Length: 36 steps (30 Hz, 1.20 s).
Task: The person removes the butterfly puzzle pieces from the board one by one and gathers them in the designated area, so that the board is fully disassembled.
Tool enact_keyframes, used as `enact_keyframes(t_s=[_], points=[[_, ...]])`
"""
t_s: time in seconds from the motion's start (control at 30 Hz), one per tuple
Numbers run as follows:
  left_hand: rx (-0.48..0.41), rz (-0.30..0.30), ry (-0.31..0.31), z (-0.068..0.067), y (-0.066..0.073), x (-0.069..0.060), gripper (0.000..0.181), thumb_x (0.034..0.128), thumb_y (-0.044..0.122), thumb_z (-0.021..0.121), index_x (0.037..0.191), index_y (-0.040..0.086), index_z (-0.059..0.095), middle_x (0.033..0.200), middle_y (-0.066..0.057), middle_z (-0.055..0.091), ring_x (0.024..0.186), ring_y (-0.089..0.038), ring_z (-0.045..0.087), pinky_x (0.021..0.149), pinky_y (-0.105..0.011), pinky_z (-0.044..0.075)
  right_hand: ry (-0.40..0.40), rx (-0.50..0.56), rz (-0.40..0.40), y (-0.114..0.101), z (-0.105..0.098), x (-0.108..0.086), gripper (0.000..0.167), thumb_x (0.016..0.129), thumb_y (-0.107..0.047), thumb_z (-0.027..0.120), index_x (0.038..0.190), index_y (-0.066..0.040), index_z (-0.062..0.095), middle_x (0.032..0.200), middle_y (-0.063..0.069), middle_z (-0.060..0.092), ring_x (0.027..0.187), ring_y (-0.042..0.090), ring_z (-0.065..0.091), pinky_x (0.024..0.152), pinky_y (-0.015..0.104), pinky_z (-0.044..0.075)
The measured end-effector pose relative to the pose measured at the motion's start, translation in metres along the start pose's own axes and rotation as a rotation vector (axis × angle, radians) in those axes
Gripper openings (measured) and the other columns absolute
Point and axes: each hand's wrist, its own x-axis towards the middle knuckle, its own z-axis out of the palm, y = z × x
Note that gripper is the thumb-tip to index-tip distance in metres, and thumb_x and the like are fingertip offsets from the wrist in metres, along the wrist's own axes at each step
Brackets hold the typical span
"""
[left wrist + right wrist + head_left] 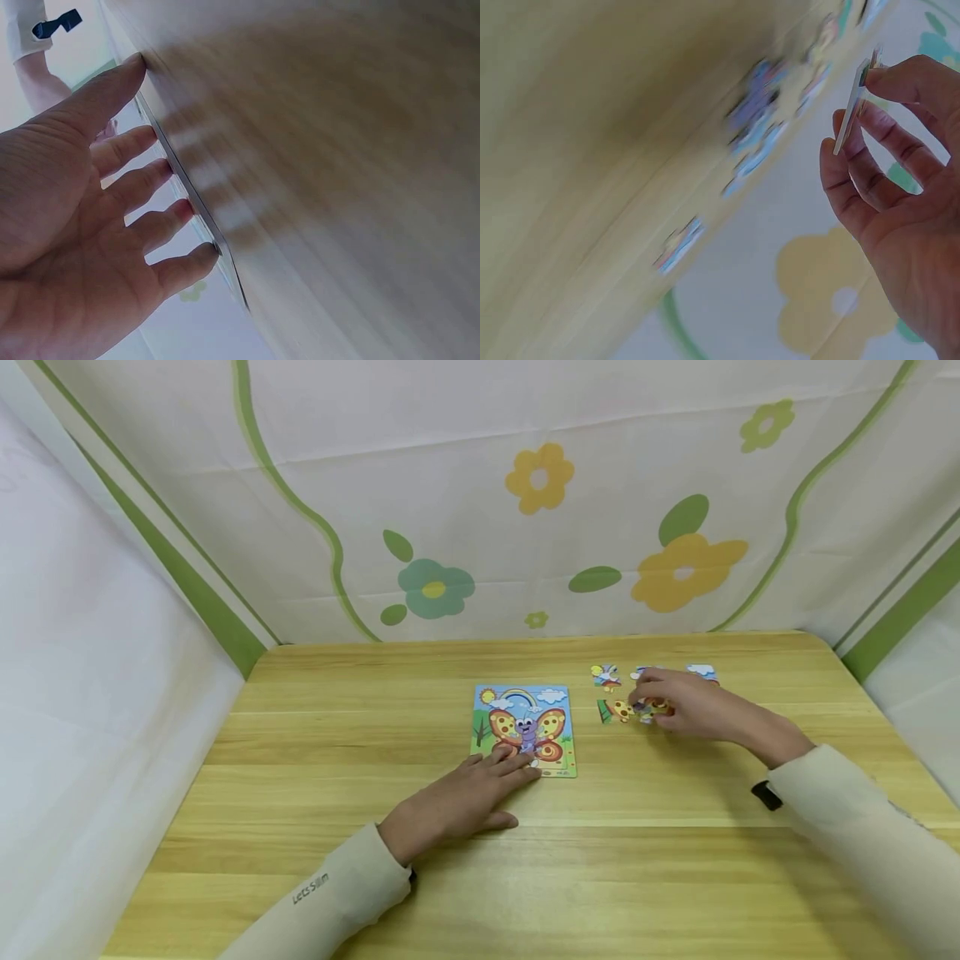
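A butterfly picture puzzle board (pixel 525 700) lies on the table in the head view. My left hand (pixel 461 797) rests its spread fingertips on the board's near edge, thumb on the wood. From the left wrist view, that hand (pixel 82 210) touches the thin board edge (pixel 196 201). To the right, my right hand (pixel 697 703) is over the loose puzzle pieces (pixel 606 677). It pinches a flat puzzle piece (pixel 850 112) between thumb and fingers, seen edge-on in the right wrist view and raised off the table. The piece's picture is mostly hidden.
Other loose pieces lie around the right hand, including a green-and-yellow one (pixel 615 710) and a cloud one (pixel 702 672). The wooden table (pixel 360 718) ends at a white flowered cloth (pixel 450 460) behind, with more cloth at both sides.
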Motion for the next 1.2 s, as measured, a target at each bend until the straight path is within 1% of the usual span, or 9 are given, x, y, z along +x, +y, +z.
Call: enact_keyframes(t_s=[0.13, 0.23, 0.37, 0.53, 0.67, 0.77, 1.03, 1.2], points=[[0.003, 0.003, 0.001, 0.0, 0.0, 0.0, 0.069, 0.1048, 0.039, 0.063, 0.165, 0.018, 0.036, 0.174, -0.004, 0.029, 0.162, -0.033, 0.024, 0.125, -0.055, 0.033, 0.002, -0.018, 0.026, 0.016, -0.002, -0.017, 0.032, 0.084, 0.005, 0.081, 0.113, -0.01, 0.077, 0.113, 0.001, 0.066, 0.092, 0.013, 0.065, 0.073, 0.031, 0.056], [0.008, 0.002, 0.004, -0.001, 0.0, 0.0, 0.069, 0.1046, 0.039, 0.063, 0.164, 0.018, 0.037, 0.173, -0.004, 0.03, 0.161, -0.032, 0.025, 0.125, -0.055, 0.034, 0.006, -0.052, 0.035, 0.028, -0.002, -0.028, 0.033, 0.082, 0.004, 0.082, 0.112, -0.01, 0.078, 0.11, -0.001, 0.066, 0.094, 0.013, 0.066, 0.075, 0.034, 0.057], [0.008, 0.001, 0.004, 0.0, -0.001, 0.001, 0.069, 0.1045, 0.04, 0.064, 0.164, 0.018, 0.037, 0.173, -0.004, 0.03, 0.161, -0.033, 0.025, 0.125, -0.054, 0.034, 0.018, -0.069, 0.03, 0.041, -0.002, -0.039, 0.035, 0.08, 0.007, 0.083, 0.11, -0.01, 0.078, 0.106, -0.004, 0.065, 0.09, 0.012, 0.065, 0.074, 0.033, 0.057], [0.009, 0.004, 0.003, 0.001, -0.002, 0.001, 0.069, 0.1045, 0.041, 0.063, 0.164, 0.018, 0.037, 0.174, -0.004, 0.03, 0.161, -0.033, 0.025, 0.125, -0.054, 0.034, 0.035, -0.074, 0.034, 0.054, -0.002, -0.049, 0.037, 0.078, 0.009, 0.084, 0.106, -0.013, 0.078, 0.104, -0.006, 0.065, 0.086, 0.008, 0.061, 0.07, 0.03, 0.055], [0.01, 0.004, 0.003, 0.001, -0.002, 0.002, 0.07, 0.1044, 0.041, 0.064, 0.164, 0.018, 0.036, 0.174, -0.004, 0.029, 0.161, -0.033, 0.025, 0.125, -0.054, 0.034, 0.047, -0.08, 0.029, 0.06, -0.002, -0.053, 0.038, 0.076, 0.011, 0.083, 0.104, -0.014, 0.078, 0.102, -0.006, 0.064, 0.082, 0.004, 0.056, 0.067, 0.027, 0.051], [0.005, 0.002, 0.002, 0.001, -0.002, 0.002, 0.07, 0.1044, 0.04, 0.064, 0.164, 0.018, 0.036, 0.174, -0.004, 0.029, 0.162, -0.033, 0.024, 0.125, -0.054, 0.034, 0.041, -0.087, 0.026, 0.063, -0.001, -0.054, 0.038, 0.074, 0.011, 0.084, 0.103, -0.014, 0.078, 0.104, -0.004, 0.065, 0.082, 0.005, 0.057, 0.067, 0.027, 0.051], [-0.001, 0.004, 0.003, 0.001, -0.001, 0.001, 0.069, 0.1048, 0.04, 0.063, 0.164, 0.018, 0.036, 0.174, -0.004, 0.028, 0.162, -0.033, 0.024, 0.125, -0.055, 0.034, 0.016, -0.089, 0.043, 0.068, 0.004, -0.053, 0.038, 0.075, 0.01, 0.085, 0.105, -0.012, 0.078, 0.111, 0.002, 0.068, 0.092, 0.015, 0.066, 0.075, 0.034, 0.058], [-0.007, 0.002, 0.003, 0.0, -0.001, 0.001, 0.069, 0.1046, 0.04, 0.063, 0.164, 0.018, 0.037, 0.174, -0.005, 0.029, 0.161, -0.033, 0.025, 0.125, -0.055, 0.034, 0.014, -0.097, 0.038, 0.07, 0.006, -0.053, 0.039, 0.076, 0.014, 0.083, 0.105, -0.012, 0.078, 0.113, 0.004, 0.069, 0.098, 0.022, 0.069, 0.08, 0.04, 0.059]])
